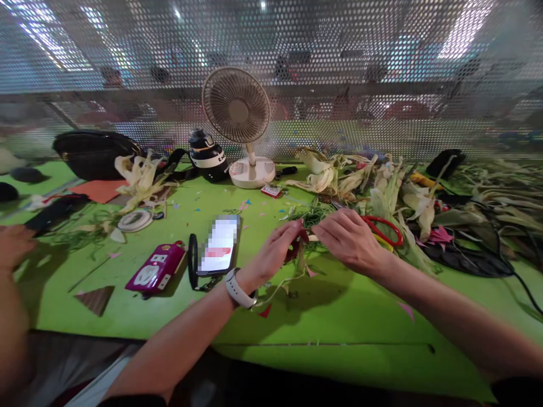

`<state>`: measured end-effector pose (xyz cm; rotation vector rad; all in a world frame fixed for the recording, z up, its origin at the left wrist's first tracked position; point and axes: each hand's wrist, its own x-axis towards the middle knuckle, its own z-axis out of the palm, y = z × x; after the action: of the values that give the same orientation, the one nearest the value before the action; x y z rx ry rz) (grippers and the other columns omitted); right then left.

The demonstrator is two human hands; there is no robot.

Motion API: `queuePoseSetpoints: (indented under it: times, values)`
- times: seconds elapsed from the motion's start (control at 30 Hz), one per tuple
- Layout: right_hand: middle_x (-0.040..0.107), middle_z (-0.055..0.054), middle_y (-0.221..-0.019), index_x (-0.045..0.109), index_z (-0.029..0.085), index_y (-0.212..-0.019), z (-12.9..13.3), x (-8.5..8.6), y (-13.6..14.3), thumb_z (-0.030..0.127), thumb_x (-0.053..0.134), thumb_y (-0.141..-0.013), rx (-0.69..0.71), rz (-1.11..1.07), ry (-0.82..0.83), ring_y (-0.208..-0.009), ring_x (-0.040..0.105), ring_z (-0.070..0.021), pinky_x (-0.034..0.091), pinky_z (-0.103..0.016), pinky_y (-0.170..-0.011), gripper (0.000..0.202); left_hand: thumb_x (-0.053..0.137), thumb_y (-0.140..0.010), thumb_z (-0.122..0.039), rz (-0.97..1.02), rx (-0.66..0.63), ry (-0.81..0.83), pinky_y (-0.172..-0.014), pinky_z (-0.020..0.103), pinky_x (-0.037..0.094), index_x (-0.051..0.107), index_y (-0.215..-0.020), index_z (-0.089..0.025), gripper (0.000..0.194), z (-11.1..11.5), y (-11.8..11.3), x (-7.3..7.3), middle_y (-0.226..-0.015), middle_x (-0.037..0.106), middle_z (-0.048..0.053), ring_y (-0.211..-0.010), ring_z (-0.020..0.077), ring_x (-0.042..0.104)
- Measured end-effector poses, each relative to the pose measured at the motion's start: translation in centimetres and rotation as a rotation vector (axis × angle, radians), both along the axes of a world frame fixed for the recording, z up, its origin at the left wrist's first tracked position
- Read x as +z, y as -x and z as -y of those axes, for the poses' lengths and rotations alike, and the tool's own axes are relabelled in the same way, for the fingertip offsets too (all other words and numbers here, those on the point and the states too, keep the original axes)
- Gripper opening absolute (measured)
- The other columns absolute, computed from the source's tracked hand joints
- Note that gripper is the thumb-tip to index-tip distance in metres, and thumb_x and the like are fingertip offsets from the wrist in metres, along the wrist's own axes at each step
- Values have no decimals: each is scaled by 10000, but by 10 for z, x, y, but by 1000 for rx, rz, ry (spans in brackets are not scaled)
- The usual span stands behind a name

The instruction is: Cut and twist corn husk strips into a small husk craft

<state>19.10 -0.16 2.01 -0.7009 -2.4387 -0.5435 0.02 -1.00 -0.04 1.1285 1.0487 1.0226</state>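
- The smartphone (pixel 219 244) is lying on the green bench (pixel 360 322), and every place below is being told from this smartphone.
- To the right of it, the left hand (pixel 269 254) is holding a dark red piece (pixel 302 233) between its closed fingers; a white watch (pixel 240 289) is circling this wrist.
- Farther to the right, the right hand (pixel 350 240) is curling its fingers together, close to the same piece; what they are gripping is partly hidden.
- Both hands are facing each other with a small gap.
- Beyond the smartphone, the round fan (pixel 236 104) is standing upright, and the black bottle (pixel 208 157) is standing beside its base.
- To the left, the magenta device (pixel 156 268) is lying nearby, and the striped brown triangle (pixel 97 299) is lying farther left and nearer to the person.
- To the far left, another person's hand (pixel 14 246) is resting near a dark object.
- Beyond and to the left, the dried corn husk (pixel 142 178) is lying near the black bag (pixel 97 155).
- Well to the right, the red scissor handles (pixel 399 234) are showing next to the right hand, among other pale husks (pixel 384 203).
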Motion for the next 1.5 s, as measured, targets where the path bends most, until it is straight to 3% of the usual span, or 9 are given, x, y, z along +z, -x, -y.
queuePoseSetpoints:
  times: [0.13,0.37,0.6,0.7,0.87,0.97,1.23,1.5]
  values:
    - [635,-64,-825,631,207,-953,-1,-1,1,103,390,-928,27,34,-79,-794,518,-195,391,-372,-744,263,610,-777,-493,34,-33,37,-447,196,419,670,-824,-194,309,-2,0,-10,-745,670,38,-606,127,589]
    - [658,-52,-824,609,196,-973,-2,1,0,98,400,-926,71,56,-201,-791,535,-189,394,-362,-741,235,645,-762,-435,107,-29,163,-500,206,469,672,-908,-218,263,-3,-2,-14,-868,707,47,-713,148,651]
    - [676,-31,-832,613,205,-949,-1,5,-2,99,383,-932,98,94,-267,-793,550,-173,409,-341,-760,253,649,-753,-460,-85,-23,-181,-580,219,462,678,-792,-211,253,-4,7,-13,-830,657,47,-762,153,599]
    - [680,-36,-841,607,195,-975,-1,5,-2,93,368,-933,111,89,-273,-815,556,-174,414,-340,-772,264,595,-786,-493,-101,-113,-218,-538,206,396,590,-727,-187,312,-2,3,-6,-690,538,-5,-617,106,477]
    - [678,-45,-822,606,152,-987,-1,3,-1,93,390,-930,122,84,-288,-808,551,-174,420,-336,-774,231,490,-865,-448,-140,-220,-272,-534,206,331,475,-735,-179,299,-1,-2,-1,-671,416,-35,-588,87,357]
    - [676,-56,-817,617,145,-996,-2,1,-2,103,401,-931,93,67,-235,-803,546,-182,417,-339,-753,229,453,-893,-413,-189,-212,-338,-534,217,317,458,-740,-184,276,-2,-2,-2,-659,390,-39,-574,91,330]
    - [676,-81,-855,661,143,-965,-6,-4,2,301,502,-926,1,-164,193,-794,565,-194,416,-329,-711,227,400,-932,-314,-343,-108,-652,-607,250,340,448,-727,-185,247,-4,-3,-6,-687,420,-19,-631,118,380]
    - [684,-83,-819,659,126,-947,-4,-7,5,256,501,-927,20,-204,224,-769,586,-190,426,-319,-715,206,388,-944,-239,-480,-87,-833,-622,259,342,436,-755,-190,201,-6,-2,-12,-711,445,-4,-666,130,417]
